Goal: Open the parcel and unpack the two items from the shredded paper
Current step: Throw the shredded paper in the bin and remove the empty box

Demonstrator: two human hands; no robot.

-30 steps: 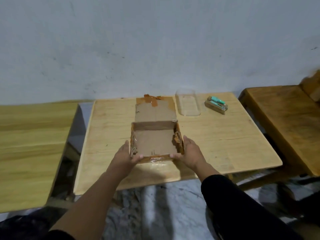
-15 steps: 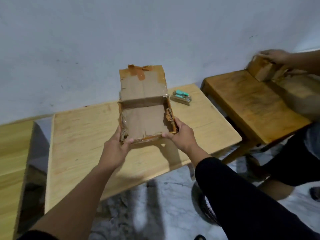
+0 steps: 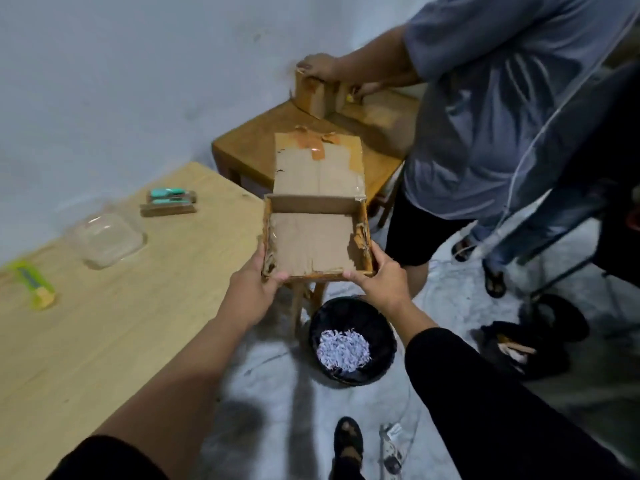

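I hold an open, empty cardboard box (image 3: 311, 244) in the air past the table's right edge, its taped lid flap standing up behind it. My left hand (image 3: 254, 285) grips its near left corner and my right hand (image 3: 379, 280) grips its near right corner. Below the box, on the floor, a black bin (image 3: 353, 341) holds shredded white paper (image 3: 343, 349). On the light wooden table (image 3: 104, 323) to the left lie a clear plastic container (image 3: 109, 239) and a brown block with teal pieces (image 3: 169, 202).
A yellow-green cutter (image 3: 33, 282) lies at the table's left. Another person (image 3: 502, 116) stands at the right, their hands on a second cardboard box (image 3: 317, 93) on a darker wooden table (image 3: 311, 140). Black sandals (image 3: 533, 337) lie on the marble floor.
I lifted the box off the table and swung it right, out over the floor bin. The view turned right with it, bringing the other person and the bin into sight.
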